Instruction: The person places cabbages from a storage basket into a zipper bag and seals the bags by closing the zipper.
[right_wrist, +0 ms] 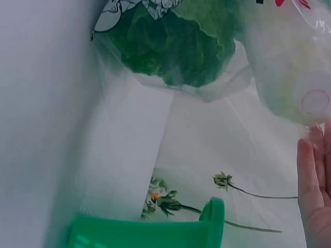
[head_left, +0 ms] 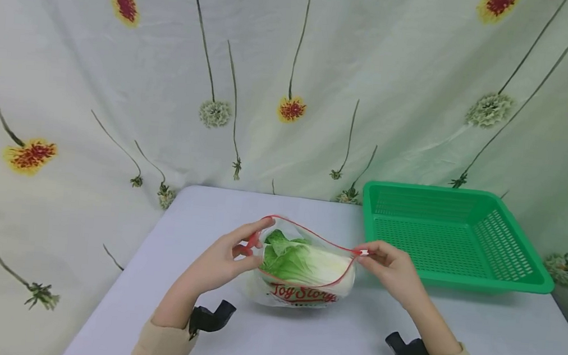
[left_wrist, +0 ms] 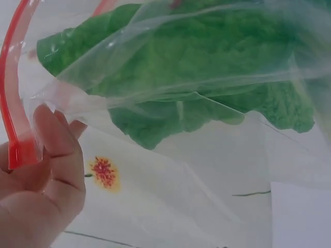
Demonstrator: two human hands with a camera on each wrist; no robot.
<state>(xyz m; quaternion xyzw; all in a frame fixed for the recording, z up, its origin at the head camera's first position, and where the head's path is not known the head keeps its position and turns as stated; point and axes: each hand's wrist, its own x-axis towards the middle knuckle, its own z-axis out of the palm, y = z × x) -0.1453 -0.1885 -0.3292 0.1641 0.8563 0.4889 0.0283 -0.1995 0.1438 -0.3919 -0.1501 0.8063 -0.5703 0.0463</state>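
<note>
A clear zip bag [head_left: 299, 297] with a red-edged opening and red "Toy Story" lettering stands on the white table, its mouth gaping. Inside lies a napa cabbage [head_left: 307, 261], leafy green end to the left and pale stem end to the right. My left hand [head_left: 228, 260] grips the left end of the mouth, its fingers curled around the red zip strip [left_wrist: 23, 152]. At the opposite end, my right hand [head_left: 390, 264] pinches the corner of the red edge between thumb and fingers. Only some fingers of the right hand [right_wrist: 316, 181] show in the right wrist view.
On the right of the table, just beyond my right hand, stands a green plastic basket [head_left: 462, 282] with slotted sides. A flower-printed cloth [head_left: 252, 79] hangs behind the table [head_left: 155, 256]. Black wrist mounts [head_left: 213, 315] stick out from both forearms.
</note>
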